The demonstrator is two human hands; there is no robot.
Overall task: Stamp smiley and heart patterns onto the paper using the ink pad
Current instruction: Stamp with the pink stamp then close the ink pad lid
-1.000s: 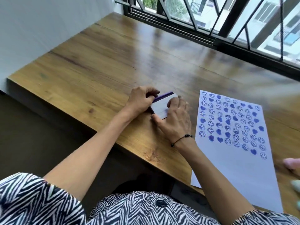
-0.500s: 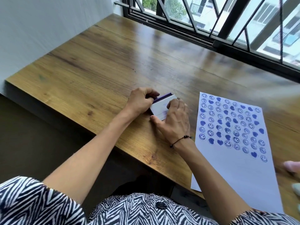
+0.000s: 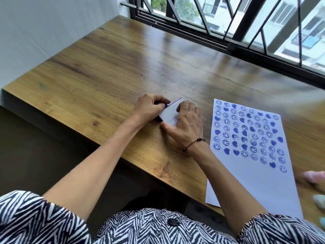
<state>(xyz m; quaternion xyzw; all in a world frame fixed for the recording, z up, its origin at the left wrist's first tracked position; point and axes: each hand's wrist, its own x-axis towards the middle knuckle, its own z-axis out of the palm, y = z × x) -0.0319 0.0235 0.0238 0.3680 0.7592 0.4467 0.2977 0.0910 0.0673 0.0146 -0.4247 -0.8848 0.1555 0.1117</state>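
Note:
A small ink pad case (image 3: 170, 115) with a white lid and a purple edge lies on the wooden table, between my two hands. My left hand (image 3: 149, 108) grips its left end with curled fingers. My right hand (image 3: 186, 125) rests over its right side, fingers on the lid and thumb along the near edge. To the right lies a white paper sheet (image 3: 260, 184) whose upper part is filled with rows of blue smileys and hearts. The ink surface itself is hidden.
A pink stamp (image 3: 314, 176) and pale green and blue ones (image 3: 319, 202) lie blurred at the right edge, beside the paper. The table's front edge (image 3: 123, 161) runs diagonally near my arms. A barred window (image 3: 228, 25) stands at the back.
Both hands stay on the ink pad case and its lid appears lower, closer to flat. The view has shifted slightly.

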